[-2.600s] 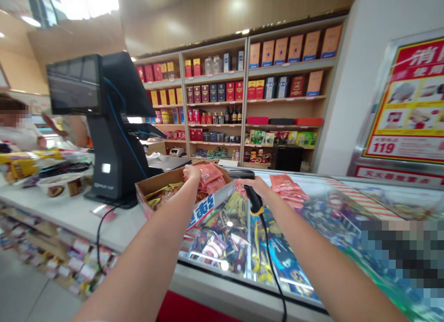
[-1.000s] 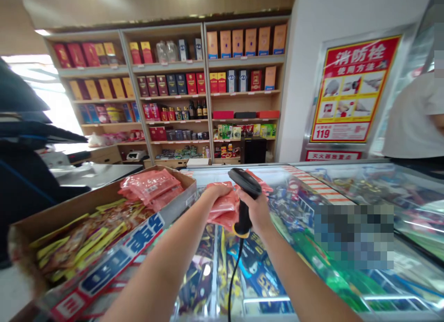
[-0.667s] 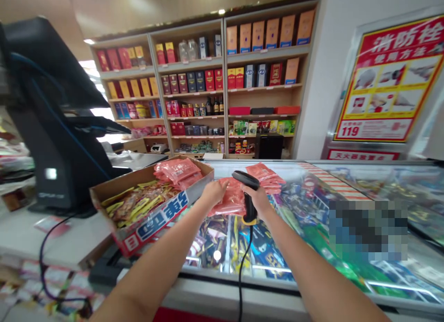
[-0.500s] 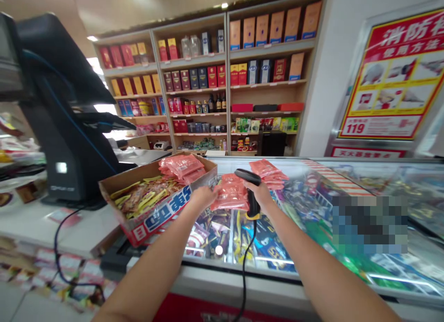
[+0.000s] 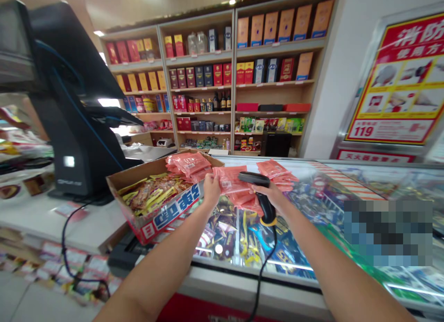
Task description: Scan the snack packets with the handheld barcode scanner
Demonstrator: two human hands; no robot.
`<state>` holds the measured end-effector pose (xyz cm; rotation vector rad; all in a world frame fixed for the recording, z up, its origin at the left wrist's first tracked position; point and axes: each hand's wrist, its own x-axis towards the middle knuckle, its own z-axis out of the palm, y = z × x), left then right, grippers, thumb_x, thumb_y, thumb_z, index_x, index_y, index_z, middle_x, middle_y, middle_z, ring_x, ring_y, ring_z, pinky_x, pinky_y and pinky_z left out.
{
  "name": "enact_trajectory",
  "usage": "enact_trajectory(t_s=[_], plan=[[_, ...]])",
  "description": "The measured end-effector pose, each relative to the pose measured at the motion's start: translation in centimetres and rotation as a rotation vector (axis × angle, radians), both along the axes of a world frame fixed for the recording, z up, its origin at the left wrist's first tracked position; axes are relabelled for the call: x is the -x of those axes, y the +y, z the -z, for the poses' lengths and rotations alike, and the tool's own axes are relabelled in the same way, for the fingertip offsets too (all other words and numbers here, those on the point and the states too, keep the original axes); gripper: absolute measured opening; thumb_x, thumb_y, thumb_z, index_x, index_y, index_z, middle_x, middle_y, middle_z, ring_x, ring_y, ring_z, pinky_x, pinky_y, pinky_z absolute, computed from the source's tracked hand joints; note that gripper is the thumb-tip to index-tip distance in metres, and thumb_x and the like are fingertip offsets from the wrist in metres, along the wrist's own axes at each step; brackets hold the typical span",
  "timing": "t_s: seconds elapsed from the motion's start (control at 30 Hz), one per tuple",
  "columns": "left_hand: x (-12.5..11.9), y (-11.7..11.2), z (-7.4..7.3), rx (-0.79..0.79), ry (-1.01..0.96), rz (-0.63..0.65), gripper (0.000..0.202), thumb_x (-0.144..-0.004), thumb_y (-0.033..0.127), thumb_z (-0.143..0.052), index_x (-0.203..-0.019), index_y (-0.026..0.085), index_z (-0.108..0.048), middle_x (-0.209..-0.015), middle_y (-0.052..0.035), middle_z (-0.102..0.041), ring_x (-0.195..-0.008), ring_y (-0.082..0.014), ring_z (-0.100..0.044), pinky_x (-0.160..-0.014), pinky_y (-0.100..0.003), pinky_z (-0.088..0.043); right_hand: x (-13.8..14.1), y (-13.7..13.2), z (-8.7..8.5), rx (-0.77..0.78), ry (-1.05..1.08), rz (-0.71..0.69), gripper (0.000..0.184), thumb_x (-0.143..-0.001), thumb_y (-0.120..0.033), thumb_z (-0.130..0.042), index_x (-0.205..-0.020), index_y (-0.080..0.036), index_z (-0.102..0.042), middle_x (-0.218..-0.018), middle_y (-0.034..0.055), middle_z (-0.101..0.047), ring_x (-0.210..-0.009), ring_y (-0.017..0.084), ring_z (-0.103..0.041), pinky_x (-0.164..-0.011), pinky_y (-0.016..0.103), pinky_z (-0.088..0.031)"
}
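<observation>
My left hand point(image 5: 212, 189) pinches the edge of a flat pink snack packet point(image 5: 231, 178) and holds it up, its printed label facing me. More pink packets point(image 5: 248, 202) lie just below it, above the glass top. My right hand point(image 5: 272, 195) is wrapped round the handle of a black barcode scanner point(image 5: 265, 206), its head beside the lifted packet and its cable hanging down. Left of my hands stands an open cardboard box point(image 5: 176, 209) holding yellow-brown packets point(image 5: 149, 192) with a pile of pink packets point(image 5: 190, 165) on top. Another pink stack point(image 5: 275, 172) lies behind the scanner.
A glass-topped freezer point(image 5: 239, 255) full of packaged goods spans the front. At left a black checkout terminal point(image 5: 93, 146) stands on a white counter point(image 5: 83, 236). Shelves of boxed bottles point(image 5: 199, 77) line the back, and a red poster point(image 5: 398, 82) hangs at right.
My left hand has raised one pink packet off the others and tilted it upright. The scanner has shifted slightly right and its head is turned toward that packet. The view has swung a little left.
</observation>
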<state>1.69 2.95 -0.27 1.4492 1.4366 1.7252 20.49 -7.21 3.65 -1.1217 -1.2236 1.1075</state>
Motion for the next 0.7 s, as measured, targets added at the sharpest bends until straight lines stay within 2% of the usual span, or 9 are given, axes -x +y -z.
enact_trajectory(t_s=[0.07,0.17,0.37,0.5,0.7], plan=[[0.1,0.1,0.1,-0.022,0.019,-0.065,0.015,-0.089,0.024,-0.045,-0.074,0.021,-0.043,-0.074,0.0003,-0.057,-0.076,-0.0136,-0.057,-0.072,-0.025,-0.044,0.2,-0.5,-0.3,-0.026,-0.046,-0.044,0.023,-0.056,-0.036,-0.076,-0.064,-0.017,-0.064,-0.039,-0.0014,-0.056,-0.033,0.013,-0.051,-0.033,0.022,-0.035],[0.2,-0.1,0.0,-0.005,0.037,-0.090,0.014,-0.090,0.025,-0.042,-0.077,0.022,-0.042,-0.078,-0.0012,-0.059,-0.080,-0.0152,-0.059,-0.076,-0.027,-0.045,0.6,-0.9,-0.5,-0.039,-0.079,-0.048,0.022,-0.053,-0.032,-0.078,-0.065,-0.018,-0.066,-0.039,-0.0019,-0.056,-0.031,0.014,-0.049,-0.032,0.023,-0.035],[0.4,-1.1,-0.8,0.006,0.062,-0.118,0.013,-0.089,0.026,-0.042,-0.077,0.022,-0.041,-0.078,-0.0033,-0.061,-0.080,-0.0174,-0.060,-0.076,-0.028,-0.045,1.4,-1.4,-0.3,-0.038,-0.085,-0.107,0.022,-0.057,-0.031,-0.078,-0.071,-0.018,-0.067,-0.039,-0.0030,-0.056,-0.031,0.013,-0.050,-0.033,0.023,-0.039],[0.5,-1.5,-1.1,0.003,0.084,-0.113,0.013,-0.090,0.027,-0.042,-0.078,0.022,-0.043,-0.078,-0.0039,-0.063,-0.080,-0.0183,-0.061,-0.075,-0.029,-0.045,1.8,-1.4,0.0,-0.051,-0.064,-0.101,0.025,-0.057,-0.031,-0.077,-0.077,-0.019,-0.066,-0.038,-0.0050,-0.053,-0.029,0.012,-0.047,-0.031,0.023,-0.038],[0.5,-1.2,-1.0,-0.007,0.097,-0.117,0.013,-0.089,0.026,-0.042,-0.077,0.022,-0.041,-0.077,-0.0034,-0.061,-0.079,-0.0179,-0.061,-0.076,-0.029,-0.044,1.4,-0.7,0.4,-0.027,-0.085,-0.079,0.023,-0.057,-0.033,-0.078,-0.067,-0.018,-0.063,-0.039,-0.0019,-0.054,-0.031,0.013,-0.048,-0.031,0.024,-0.038]])
